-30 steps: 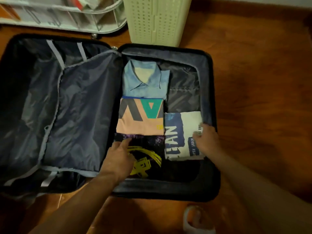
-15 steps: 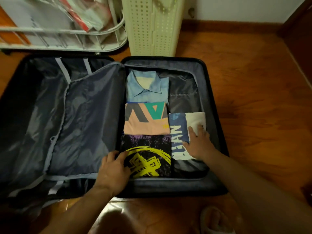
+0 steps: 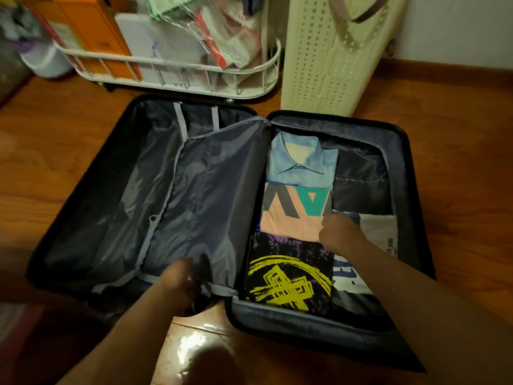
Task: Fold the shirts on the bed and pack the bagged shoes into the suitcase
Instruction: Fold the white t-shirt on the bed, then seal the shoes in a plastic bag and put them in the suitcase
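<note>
A black suitcase (image 3: 410, 190) lies open on the floor. Its right half holds several folded shirts: a blue collared shirt (image 3: 299, 165) at the back, a peach shirt (image 3: 291, 220) in the middle, a black shirt with a yellow print (image 3: 288, 279) in front, and a white and blue shirt (image 3: 377, 229) at the right. My left hand (image 3: 180, 284) grips the lower edge of the grey divider flap (image 3: 208, 204). My right hand (image 3: 338, 232) is blurred and rests where the peach and white shirts meet, its fingers hidden. No bagged shoes are in view.
A white wire cart (image 3: 172, 65) full of boxes and packets stands behind the suitcase. A cream perforated basket (image 3: 333, 51) stands at the back right against the wall. Wooden floor (image 3: 458, 134) surrounds the case. The dark-lined left half (image 3: 111, 204) holds nothing visible.
My left hand moved left off the black shirt and took hold of the divider flap's edge. My right hand slid up and left across the white and blue shirt. The view tilted upward.
</note>
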Motion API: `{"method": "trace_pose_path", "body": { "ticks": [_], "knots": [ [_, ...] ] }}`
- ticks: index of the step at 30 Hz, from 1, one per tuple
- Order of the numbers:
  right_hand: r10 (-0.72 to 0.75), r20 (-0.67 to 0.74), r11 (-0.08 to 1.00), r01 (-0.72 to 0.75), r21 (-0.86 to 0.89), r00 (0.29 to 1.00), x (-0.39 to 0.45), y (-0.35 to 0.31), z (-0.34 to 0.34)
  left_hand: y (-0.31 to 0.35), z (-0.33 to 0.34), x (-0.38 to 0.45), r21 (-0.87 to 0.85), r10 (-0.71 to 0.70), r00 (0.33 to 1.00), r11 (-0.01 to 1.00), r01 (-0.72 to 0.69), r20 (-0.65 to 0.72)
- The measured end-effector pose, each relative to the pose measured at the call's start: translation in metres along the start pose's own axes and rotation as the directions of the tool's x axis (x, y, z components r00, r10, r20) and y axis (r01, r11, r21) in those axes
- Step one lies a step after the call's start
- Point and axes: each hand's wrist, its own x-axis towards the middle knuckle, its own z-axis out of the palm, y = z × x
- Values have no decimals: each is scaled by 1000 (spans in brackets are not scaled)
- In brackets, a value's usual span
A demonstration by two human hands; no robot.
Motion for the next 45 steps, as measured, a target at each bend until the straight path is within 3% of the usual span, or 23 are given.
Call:
{"method": "trace_pose_path", "body": {
  "ticks": [1, 4, 5, 7, 8, 9, 10, 11, 12, 13, 14, 16, 17, 18, 20, 22, 26, 29, 31, 34, 39, 42, 45],
  "knots": [
    [-21, -14, 1000, 21, 8, 1000, -2, -10, -2, 1, 4, -3, -67, -21, 997, 997, 27, 81],
    [-93, 32, 994, 91, 59, 995, -20, -25, -13, 6, 14, -8, -155, 21, 988, 988, 3, 151],
    [-114, 55, 984, 105, 145, 992, -30, -26, -21, 6, 17, -11, -144, 72, 990, 988, -54, 122],
    [-78, 97, 943, 41, 331, 992, -45, -19, -37, 1, 20, -13, -111, 337, 941, 936, -335, 0],
    [-19, 97, 886, -28, 462, 995, -55, -14, -49, -1, 28, -24, -7, 522, 852, 852, -523, -31],
    [-3, 84, 860, -40, 509, 996, -63, -4, -60, -9, 39, -41, 160, 689, 723, 710, -686, 40],
    [11, 77, 834, -52, 550, 997, -73, 8, -74, -20, 55, -59, 324, 806, 558, 484, -813, 197],
    [41, 73, 789, -77, 609, 997, -82, 24, -85, -35, 73, -86, 429, 817, 418, 237, -872, 398],
    [63, 64, 744, -89, 663, 996, -90, 43, -91, -60, 91, -97, 455, 737, 315, 12, -891, 598],
    [92, 51, 666, -99, 739, 994, -99, 60, -97, -86, 106, -119, 439, 567, 304, -115, -891, 766],
    [138, 61, 581, -130, 804, 989, -113, 76, -101, -112, 118, -129, 416, 333, 342, -186, -890, 879],
    [182, 134, 493, -209, 845, 974, -135, 103, -95, -159, 129, -147, 461, -182, 522, -291, -838, 833],
    [188, 173, 503, -246, 828, 967, -146, 113, -91, -176, 129, -150, 491, -328, 590, -340, -802, 738],
    [196, 202, 538, -278, 796, 960, -158, 120, -88, -188, 125, -152, 525, -369, 627, -346, -778, 686],
    [173, 261, 628, -310, 713, 950, -183, 118, -87, -190, 103, -168, 597, -266, 664, -293, -747, 699],
    [137, 251, 712, -271, 647, 958, -197, 89, -93, -157, 68, -194, 627, -44, 659, -265, -732, 751],
    [-92, 53, 807, 43, 588, 994, -222, -37, -116, -48, -40, -265, 761, 406, 654, -206, -615, 638],
    [-379, 35, 787, 302, 537, 925, -278, -167, -130, 20, -146, -337, 845, 766, 516, -64, -531, 383],
    [-604, 44, 725, 525, 445, 796, -334, -246, -134, 41, -218, -385, 849, 877, 445, 87, -521, 183],
    [-801, 90, 590, 758, 277, 591, -431, -344, -127, 36, -317, -453, 814, 909, 415, 270, -514, -39],
    [-936, 219, 312, 937, 160, 274, -617, -483, -57, -45, -492, -531, 693, 858, 338, 513, -507, -388],
    [-930, 360, 129, 985, 118, 78, -742, -530, 19, -132, -597, -572, 563, 715, 289, 687, -458, -637],
    [-853, 510, -41, 987, 157, -116, -860, -527, 107, -255, -671, -608, 364, 479, 247, 844, -395, -842]
  ]
}}
